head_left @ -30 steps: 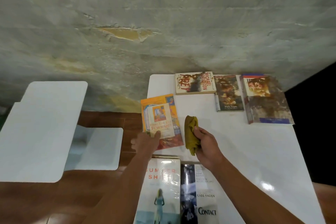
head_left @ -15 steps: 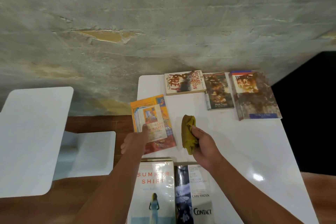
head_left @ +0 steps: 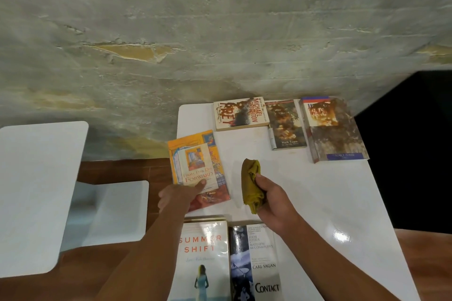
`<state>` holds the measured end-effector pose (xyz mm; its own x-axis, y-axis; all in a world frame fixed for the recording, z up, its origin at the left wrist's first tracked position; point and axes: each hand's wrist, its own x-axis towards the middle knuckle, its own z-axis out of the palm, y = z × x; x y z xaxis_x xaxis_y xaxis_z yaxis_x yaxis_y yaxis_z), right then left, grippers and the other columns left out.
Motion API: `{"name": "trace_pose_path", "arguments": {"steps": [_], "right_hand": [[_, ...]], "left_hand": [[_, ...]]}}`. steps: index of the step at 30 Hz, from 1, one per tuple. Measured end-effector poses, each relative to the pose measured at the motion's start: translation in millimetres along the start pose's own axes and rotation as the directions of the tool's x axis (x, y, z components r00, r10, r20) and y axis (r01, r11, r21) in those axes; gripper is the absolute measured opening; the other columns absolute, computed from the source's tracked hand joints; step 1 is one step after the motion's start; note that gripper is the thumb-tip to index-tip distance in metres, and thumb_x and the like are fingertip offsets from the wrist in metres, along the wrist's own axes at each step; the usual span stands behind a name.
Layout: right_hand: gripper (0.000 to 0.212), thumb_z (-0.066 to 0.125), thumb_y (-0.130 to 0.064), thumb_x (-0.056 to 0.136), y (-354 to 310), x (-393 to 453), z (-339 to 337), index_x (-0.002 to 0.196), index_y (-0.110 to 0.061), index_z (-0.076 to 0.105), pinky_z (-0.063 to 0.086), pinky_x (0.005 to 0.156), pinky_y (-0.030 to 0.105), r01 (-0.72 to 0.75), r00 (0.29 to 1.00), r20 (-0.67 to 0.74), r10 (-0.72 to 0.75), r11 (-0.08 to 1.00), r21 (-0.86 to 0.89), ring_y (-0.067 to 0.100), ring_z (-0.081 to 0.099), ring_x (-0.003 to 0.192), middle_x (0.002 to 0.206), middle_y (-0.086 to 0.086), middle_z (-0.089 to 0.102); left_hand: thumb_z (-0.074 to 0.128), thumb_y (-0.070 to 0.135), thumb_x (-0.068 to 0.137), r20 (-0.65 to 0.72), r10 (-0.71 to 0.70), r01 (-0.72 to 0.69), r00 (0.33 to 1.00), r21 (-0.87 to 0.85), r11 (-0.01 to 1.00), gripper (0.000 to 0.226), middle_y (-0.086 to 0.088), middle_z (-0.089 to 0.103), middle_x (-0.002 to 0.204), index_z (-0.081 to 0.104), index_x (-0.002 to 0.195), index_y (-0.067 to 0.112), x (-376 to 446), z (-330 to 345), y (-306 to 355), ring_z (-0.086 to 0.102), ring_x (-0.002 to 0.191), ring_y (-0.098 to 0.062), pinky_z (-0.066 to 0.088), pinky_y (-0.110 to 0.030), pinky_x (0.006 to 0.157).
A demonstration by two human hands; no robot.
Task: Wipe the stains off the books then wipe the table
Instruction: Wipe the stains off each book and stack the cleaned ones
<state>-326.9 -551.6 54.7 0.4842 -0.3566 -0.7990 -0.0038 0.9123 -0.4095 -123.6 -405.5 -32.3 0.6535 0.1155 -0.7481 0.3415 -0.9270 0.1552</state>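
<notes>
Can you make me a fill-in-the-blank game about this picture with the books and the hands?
1. The right hand holds a mustard-yellow ____.
2. The left hand touches the book with the word ____ on its cover.
3. The book beside Summer Shift is called ____.
4. The books lie on a ____ table.

Missing words: cloth; FORWARD; Contact; white

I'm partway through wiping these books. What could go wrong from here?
The orange book overhangs the table's left edge under the left hand; a push could tip it off. The mustard cloth in the right hand might smear brown stains from the three far books onto the tabletop.
</notes>
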Motion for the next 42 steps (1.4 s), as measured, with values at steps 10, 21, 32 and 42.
{"name": "trace_pose_path", "arguments": {"steps": [10, 21, 32, 42], "right_hand": [[0.032, 0.054, -0.022, 0.100, 2, -5, -4, 0.123, -0.003, 0.063, 0.053, 0.080, 0.034, -0.021, 1.000, 0.011, 0.020, 1.000, 0.023, 0.024, 0.062, 0.097, 0.113, 0.016, 0.066], [0.029, 0.054, -0.021, 0.099, -10, -26, -3, 0.120, -0.005, 0.064, 0.051, 0.089, 0.035, -0.012, 0.998, 0.060, 0.010, 0.999, 0.034, 0.025, 0.063, 0.107, 0.115, 0.013, 0.070], [0.033, 0.050, -0.021, 0.101, -8, -61, -3, 0.127, -0.005, 0.060, 0.058, 0.080, 0.031, -0.021, 0.980, 0.197, 0.023, 1.000, -0.010, 0.023, 0.064, 0.101, 0.121, 0.013, 0.068], [0.030, 0.052, -0.021, 0.099, 7, -90, -20, 0.120, -0.003, 0.063, 0.060, 0.066, 0.027, -0.074, 0.968, 0.239, 0.082, 0.996, -0.040, 0.022, 0.067, 0.088, 0.104, 0.013, 0.073]], "left_hand": [[0.081, 0.081, 0.043, -0.029, 0.221, -0.223, 0.975, -0.143, 0.964, 0.084, 0.004, 0.074, 0.086, 0.066, 0.102, 0.023, -27, -13, -2, 0.073, 0.075, -0.015, 0.062, -0.036, 0.071], [0.068, 0.046, 0.092, -0.102, 0.425, -0.433, 0.900, -0.345, 0.833, 0.038, -0.006, 0.077, 0.086, 0.075, 0.109, 0.013, -47, -45, -2, 0.075, 0.076, -0.023, 0.063, -0.043, 0.076], [0.060, 0.046, 0.097, -0.207, 0.441, -0.465, 0.873, -0.625, 0.627, 0.033, -0.005, 0.078, 0.098, 0.069, 0.114, 0.019, -95, -79, -84, 0.076, 0.088, -0.026, 0.062, -0.050, 0.079], [0.047, 0.037, 0.101, 0.047, 0.571, -0.373, 0.820, -0.712, 0.595, 0.042, -0.016, 0.075, 0.107, 0.065, 0.119, 0.004, -156, -54, -178, 0.074, 0.099, -0.033, 0.061, -0.043, 0.081]]}}
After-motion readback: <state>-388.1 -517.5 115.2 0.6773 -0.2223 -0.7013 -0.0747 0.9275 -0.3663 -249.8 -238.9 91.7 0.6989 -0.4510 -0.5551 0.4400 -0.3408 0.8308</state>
